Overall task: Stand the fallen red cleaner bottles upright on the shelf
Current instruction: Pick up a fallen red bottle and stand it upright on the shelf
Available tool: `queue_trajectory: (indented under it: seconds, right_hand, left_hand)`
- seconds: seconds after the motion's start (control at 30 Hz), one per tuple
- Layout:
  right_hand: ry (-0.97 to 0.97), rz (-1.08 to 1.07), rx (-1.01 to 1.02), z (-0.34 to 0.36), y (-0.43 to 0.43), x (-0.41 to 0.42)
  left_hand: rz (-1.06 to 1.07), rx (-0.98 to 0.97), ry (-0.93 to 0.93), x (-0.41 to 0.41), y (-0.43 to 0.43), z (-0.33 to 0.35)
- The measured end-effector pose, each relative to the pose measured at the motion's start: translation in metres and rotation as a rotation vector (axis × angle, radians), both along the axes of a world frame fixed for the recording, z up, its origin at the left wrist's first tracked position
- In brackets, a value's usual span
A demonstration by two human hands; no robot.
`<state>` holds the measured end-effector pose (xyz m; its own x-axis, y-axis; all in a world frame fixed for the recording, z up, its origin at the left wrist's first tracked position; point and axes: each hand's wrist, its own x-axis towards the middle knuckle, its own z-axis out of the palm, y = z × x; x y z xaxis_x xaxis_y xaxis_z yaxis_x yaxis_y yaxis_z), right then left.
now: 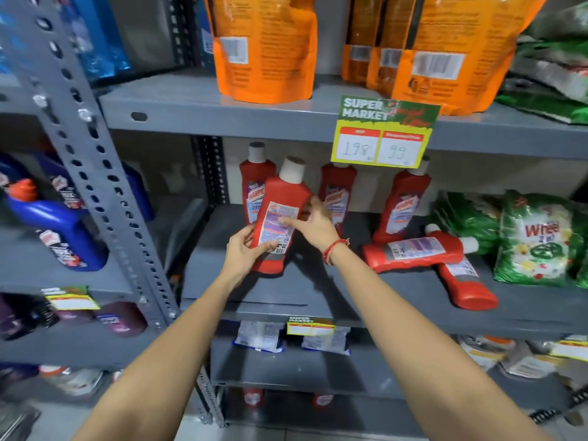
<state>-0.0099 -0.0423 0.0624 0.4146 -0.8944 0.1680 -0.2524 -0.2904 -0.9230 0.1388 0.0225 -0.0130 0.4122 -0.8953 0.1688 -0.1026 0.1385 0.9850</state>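
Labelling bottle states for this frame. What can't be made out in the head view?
Head view:
Left rear bottle lower body: behind the held red bottle.
Middle rear bottle cap: behind the price tag.
Lower fallen bottle neck: under the upper fallen bottle.
Label print: blurred.

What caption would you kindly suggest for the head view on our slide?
Left hand grips a tilted red bottle, right hand touches it; two fallen bottles lie rightward.
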Motion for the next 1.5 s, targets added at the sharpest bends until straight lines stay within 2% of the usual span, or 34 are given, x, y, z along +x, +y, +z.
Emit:
queue_trajectory:
  seconds: [0.2, 0.43, 0.5, 0.67, 0.73, 0.8, 0.87, 0.97, 1.1, 1.2, 1.37, 1.5]
  right_hand:
    - [0.127, 0.137, -0.148, -0.013, 0.008, 0.034]
    - [0.181, 0.125, -0.129, -0.019, 0.001, 0.049]
    - [0.187, 0.115, -0.121, -0.021, -0.001, 0.05]
    - [0.282, -0.012, -0.197, -0.022, 0.0, 0.055]
    - [0.366, -0.109, -0.274, -0.021, 0.007, 0.062]
    - [0.39, -0.168, -0.328, -0.018, 0.016, 0.069]
    - [0.342, -0.155, -0.322, -0.017, 0.022, 0.071]
    - [0.242, -0.071, -0.215, -0.015, 0.024, 0.065]
    - [0.085, 0.018, -0.118, -0.021, 0.014, 0.052]
    - [0.059, 0.047, -0.048, -0.029, 0.003, 0.046]
    - [0.115, 0.23, 0.142, -0.048, -0.015, 0.049]
    - [0.077, 0.247, 0.165, -0.061, -0.017, 0.052]
  left_hand:
    - [-0.012, 0.027, 0.015, 0.029, 0.011, -0.019]
    - [-0.034, 0.068, 0.005, 0.037, 0.007, -0.022]
    - [0.045, 0.074, 0.024, 0.03, 0.009, -0.024]
    - [0.516, 0.048, -0.017, -0.022, 0.019, -0.039]
    - [0.516, 0.059, -0.102, -0.048, 0.02, -0.043]
    - [0.501, 0.085, -0.096, -0.063, 0.017, -0.042]
    - [0.522, 0.124, -0.05, -0.062, 0.013, -0.036]
    - [0.537, 0.127, -0.103, -0.045, 0.008, -0.035]
    - [0.444, 0.098, -0.235, -0.02, 0.012, -0.04]
    - [0.301, 0.084, -0.305, -0.002, 0.017, -0.042]
    - [-0.088, 0.137, -0.138, 0.034, 0.017, -0.031]
    - [-0.218, 0.222, -0.19, 0.056, 0.011, -0.021]
